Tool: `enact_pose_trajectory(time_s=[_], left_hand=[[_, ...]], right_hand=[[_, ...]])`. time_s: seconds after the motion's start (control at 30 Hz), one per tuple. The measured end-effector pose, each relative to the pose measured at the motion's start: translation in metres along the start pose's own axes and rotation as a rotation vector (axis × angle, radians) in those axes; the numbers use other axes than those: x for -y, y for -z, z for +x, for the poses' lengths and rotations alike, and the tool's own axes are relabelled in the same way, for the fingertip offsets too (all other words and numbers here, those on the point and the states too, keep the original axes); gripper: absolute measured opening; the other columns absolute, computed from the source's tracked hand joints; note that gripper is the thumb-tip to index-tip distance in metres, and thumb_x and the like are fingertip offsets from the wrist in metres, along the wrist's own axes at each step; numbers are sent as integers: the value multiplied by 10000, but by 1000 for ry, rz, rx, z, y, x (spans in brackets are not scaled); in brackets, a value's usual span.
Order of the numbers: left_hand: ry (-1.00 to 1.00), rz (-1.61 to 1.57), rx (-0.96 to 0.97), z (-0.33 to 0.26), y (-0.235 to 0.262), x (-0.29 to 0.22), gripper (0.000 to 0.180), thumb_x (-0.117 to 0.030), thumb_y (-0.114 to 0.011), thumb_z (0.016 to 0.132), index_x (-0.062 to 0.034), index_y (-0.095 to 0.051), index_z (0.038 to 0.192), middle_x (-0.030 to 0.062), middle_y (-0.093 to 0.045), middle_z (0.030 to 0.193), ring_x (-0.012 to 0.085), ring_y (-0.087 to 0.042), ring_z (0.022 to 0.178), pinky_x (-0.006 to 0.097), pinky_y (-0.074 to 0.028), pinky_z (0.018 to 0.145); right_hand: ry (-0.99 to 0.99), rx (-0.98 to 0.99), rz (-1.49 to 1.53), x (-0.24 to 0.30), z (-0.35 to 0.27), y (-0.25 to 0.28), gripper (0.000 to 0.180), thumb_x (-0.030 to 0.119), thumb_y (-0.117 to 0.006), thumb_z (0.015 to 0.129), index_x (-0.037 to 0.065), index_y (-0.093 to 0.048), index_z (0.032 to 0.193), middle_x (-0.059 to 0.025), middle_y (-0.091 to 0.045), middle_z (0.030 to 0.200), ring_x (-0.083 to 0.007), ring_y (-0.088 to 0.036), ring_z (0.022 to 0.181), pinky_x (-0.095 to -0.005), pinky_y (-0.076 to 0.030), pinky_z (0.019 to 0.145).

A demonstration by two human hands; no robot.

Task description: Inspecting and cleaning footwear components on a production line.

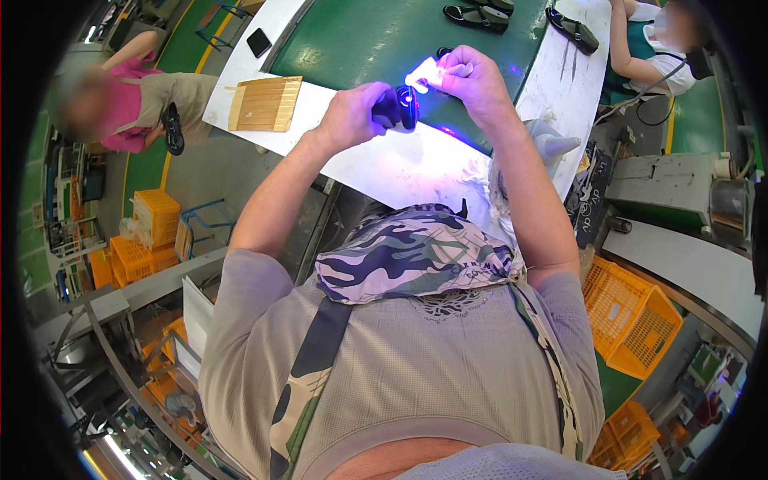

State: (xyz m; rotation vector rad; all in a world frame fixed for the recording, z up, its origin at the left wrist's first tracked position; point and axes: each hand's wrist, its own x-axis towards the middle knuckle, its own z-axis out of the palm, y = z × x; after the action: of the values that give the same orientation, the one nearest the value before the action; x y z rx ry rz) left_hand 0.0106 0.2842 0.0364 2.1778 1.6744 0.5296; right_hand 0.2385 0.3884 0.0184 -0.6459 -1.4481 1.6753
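My left hand (350, 116) is closed around a dark rounded object (390, 110), whose right end glows violet; its exact kind is unclear. Close beside it, my right hand (478, 80) pinches a small white piece (424, 75) that is lit up so brightly its shape is lost. A dark bit shows behind the right fingers. Both hands are raised over the near edge of the white-bordered table (352, 168). Violet-white light falls on the tabletop under them.
Black shoes (478, 19) lie on the green surface (344, 40) ahead, another shoe (573, 30) to its right. Slatted wood (266, 104) and a phone (258, 42) lie left. A grey cone-tipped container (552, 146) stands by my right forearm. People work on both sides; yellow crates (632, 316) stand lower right.
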Motion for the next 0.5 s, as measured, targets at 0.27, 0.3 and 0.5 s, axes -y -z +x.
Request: enact_pose_trajectory(time_s=[0.27, 0.3, 0.5], left_hand=[[124, -364, 394, -3, 0, 8, 711, -191, -913, 519, -10, -608, 1135, 133, -699, 986, 254, -668, 930, 353, -519, 868], [125, -364, 392, -3, -1, 8, 711, -191, -913, 519, -10, -608, 1135, 133, -699, 986, 254, -668, 930, 353, -519, 868], [187, -564, 507, -10, -2, 12, 684, -185, -912, 563, 4, -602, 1142, 98, -691, 990, 199, -642, 919, 328, -506, 870]], right_hand=[[49, -64, 75, -4, 3, 2, 195, -54, -730, 801, 27, -568, 873, -92, -626, 971, -139, -639, 855, -266, -538, 768], [53, -71, 101, -7, 4, 4, 203, -55, -734, 798, 27, -564, 875, -94, -629, 970, -146, -647, 866, -269, -542, 769], [46, -44, 182, -4, 1, 4, 212, -69, -731, 791, 25, -559, 871, -97, -624, 964, -147, -642, 857, -271, -547, 767]])
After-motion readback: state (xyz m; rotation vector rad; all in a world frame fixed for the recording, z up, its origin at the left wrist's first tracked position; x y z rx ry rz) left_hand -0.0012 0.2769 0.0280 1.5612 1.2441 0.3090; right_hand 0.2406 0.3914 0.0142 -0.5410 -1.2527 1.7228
